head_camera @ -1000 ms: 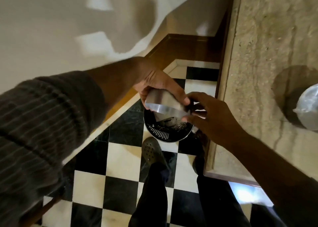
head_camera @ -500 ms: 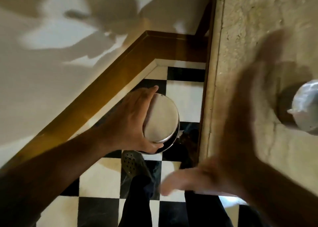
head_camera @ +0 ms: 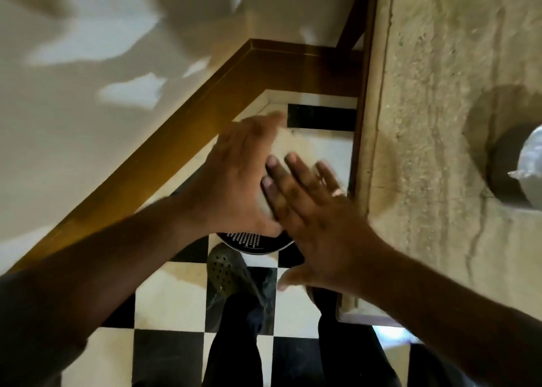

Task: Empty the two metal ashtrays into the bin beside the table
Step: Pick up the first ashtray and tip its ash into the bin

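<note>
Looking down, we see a cream wall filling the frame from 9 to 12 o'clock, with a brown skirting running along its foot. A stone table takes the 1 to 4 o'clock side. A black and white checkered floor fills the 6 o'clock area, dark trouser legs and a perforated shoe standing on it.

Our left hand sits just left of centre, curled around a pale, motion-blurred ashtray that pokes out past the fingers toward 12 o'clock; most of it is hidden and we cannot tell its tilt. Our right hand is at centre, flat with fingers spread wide, holding nothing, its fingertips lying over the ashtray beside the left hand. Whether they press on it we cannot tell.

The bin, black with a perforated wall and a metal rim, shows just below both hands at 6 o'clock from them, next to the table edge. A second ashtray, silvery, sits on the table at 3 o'clock, cut by the frame edge, well apart from both hands.
</note>
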